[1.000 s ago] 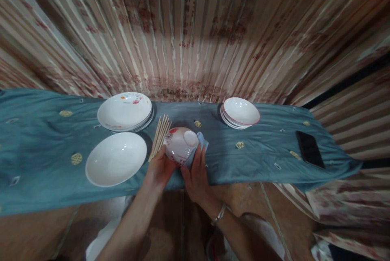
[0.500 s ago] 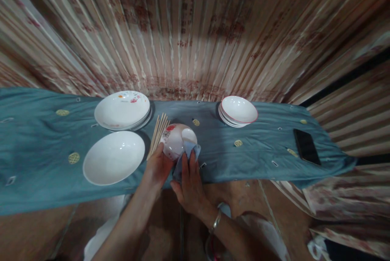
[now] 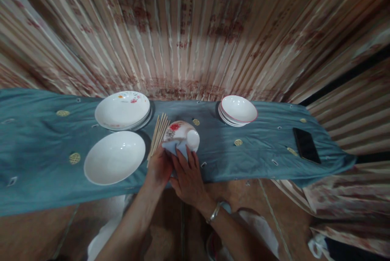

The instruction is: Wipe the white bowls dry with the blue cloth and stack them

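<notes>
A white bowl with red flowers [image 3: 179, 129] is tipped so its outside and foot ring face me. My left hand [image 3: 159, 168] grips its left side, the fingers partly hidden beneath it. A light blue cloth [image 3: 175, 147] lies against the bowl's outer wall. My right hand [image 3: 187, 177] presses this cloth on the bowl with its fingers. Just left of the bowl, several wooden chopsticks [image 3: 157, 134] lie in a bundle on the table.
A stack of plates [image 3: 122, 109] stands at the back left, with a white oval dish [image 3: 114, 158] before it. Red-rimmed bowls [image 3: 238, 109] are stacked right of centre. A black phone [image 3: 306, 145] lies on the blue-green tablecloth [image 3: 258, 159] near its right end.
My right hand and the cloth have moved left across the bowl, from by its foot ring to its near left wall. The bowl has turned slightly, its foot ring now further right and lower.
</notes>
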`<control>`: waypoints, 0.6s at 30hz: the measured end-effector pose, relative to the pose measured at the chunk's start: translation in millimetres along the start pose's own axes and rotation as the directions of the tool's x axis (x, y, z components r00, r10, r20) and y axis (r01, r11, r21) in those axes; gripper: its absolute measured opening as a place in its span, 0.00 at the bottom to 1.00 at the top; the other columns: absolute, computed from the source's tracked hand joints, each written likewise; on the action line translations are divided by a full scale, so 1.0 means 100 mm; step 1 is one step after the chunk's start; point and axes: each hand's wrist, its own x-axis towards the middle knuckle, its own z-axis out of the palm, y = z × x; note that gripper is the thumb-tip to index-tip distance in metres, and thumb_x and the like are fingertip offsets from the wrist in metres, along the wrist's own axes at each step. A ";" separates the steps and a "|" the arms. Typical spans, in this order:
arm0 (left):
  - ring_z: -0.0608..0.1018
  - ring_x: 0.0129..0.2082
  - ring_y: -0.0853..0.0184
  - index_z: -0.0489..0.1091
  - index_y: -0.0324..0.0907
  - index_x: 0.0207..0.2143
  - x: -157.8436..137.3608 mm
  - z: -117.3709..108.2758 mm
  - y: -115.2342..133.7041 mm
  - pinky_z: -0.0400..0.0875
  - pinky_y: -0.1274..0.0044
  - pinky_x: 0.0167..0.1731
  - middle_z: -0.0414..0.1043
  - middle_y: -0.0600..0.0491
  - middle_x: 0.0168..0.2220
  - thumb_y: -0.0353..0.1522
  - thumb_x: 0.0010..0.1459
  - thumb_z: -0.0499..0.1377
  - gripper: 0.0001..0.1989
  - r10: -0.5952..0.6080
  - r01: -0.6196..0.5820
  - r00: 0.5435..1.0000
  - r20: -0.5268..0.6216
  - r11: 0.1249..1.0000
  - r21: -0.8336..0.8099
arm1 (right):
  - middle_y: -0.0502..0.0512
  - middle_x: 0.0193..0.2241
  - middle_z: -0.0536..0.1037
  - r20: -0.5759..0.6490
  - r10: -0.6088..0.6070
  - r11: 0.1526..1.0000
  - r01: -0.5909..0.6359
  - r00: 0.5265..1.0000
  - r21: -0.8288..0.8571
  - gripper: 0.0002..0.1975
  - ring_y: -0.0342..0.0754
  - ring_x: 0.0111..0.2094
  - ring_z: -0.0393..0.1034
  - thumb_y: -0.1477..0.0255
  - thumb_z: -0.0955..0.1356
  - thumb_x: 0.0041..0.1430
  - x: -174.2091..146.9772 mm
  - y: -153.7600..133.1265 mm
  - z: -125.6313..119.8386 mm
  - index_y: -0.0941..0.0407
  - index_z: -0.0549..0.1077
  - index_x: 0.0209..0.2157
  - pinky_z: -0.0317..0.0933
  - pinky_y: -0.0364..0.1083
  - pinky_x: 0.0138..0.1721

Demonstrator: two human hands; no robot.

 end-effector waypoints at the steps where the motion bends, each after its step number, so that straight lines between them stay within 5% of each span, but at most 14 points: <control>1: 0.80 0.42 0.63 0.71 0.42 0.53 0.00 -0.01 0.00 0.71 0.75 0.48 0.81 0.51 0.35 0.27 0.61 0.52 0.19 -0.010 0.010 1.000 0.006 1.000 0.003 | 0.65 0.65 0.61 -0.006 -0.004 1.000 0.004 1.000 -0.001 0.30 0.61 0.70 0.37 0.65 0.61 0.64 0.01 0.01 -0.01 0.63 0.57 0.65 0.46 0.64 0.65; 8: 0.79 0.42 0.61 0.75 0.39 0.33 -0.09 0.00 -0.04 0.70 0.72 0.49 0.78 0.52 0.30 0.29 0.56 0.59 0.05 0.017 -0.016 1.000 -0.025 0.998 0.055 | 0.61 0.63 0.64 -0.054 -0.012 0.999 0.010 0.998 -0.038 0.28 0.58 0.69 0.40 0.66 0.59 0.66 0.12 0.02 -0.14 0.60 0.57 0.65 0.38 0.63 0.67; 14: 0.79 0.41 0.63 0.75 0.39 0.34 -0.14 0.04 -0.06 0.70 0.76 0.46 0.77 0.53 0.31 0.29 0.51 0.63 0.06 0.135 -0.141 0.990 0.051 0.978 0.156 | 0.60 0.64 0.62 -0.077 0.064 0.998 -0.064 0.995 -0.002 0.27 0.58 0.69 0.43 0.65 0.58 0.67 0.28 0.02 -0.23 0.55 0.56 0.66 0.35 0.65 0.66; 18: 0.77 0.32 0.71 0.73 0.41 0.29 -0.14 0.03 -0.08 0.70 0.82 0.36 0.73 0.57 0.26 0.26 0.52 0.61 0.03 0.126 -0.129 0.992 0.029 0.982 0.138 | 0.57 0.65 0.61 -0.123 0.127 0.992 -0.124 0.984 0.035 0.25 0.58 0.68 0.44 0.64 0.58 0.68 0.38 0.07 -0.29 0.51 0.58 0.65 0.35 0.65 0.66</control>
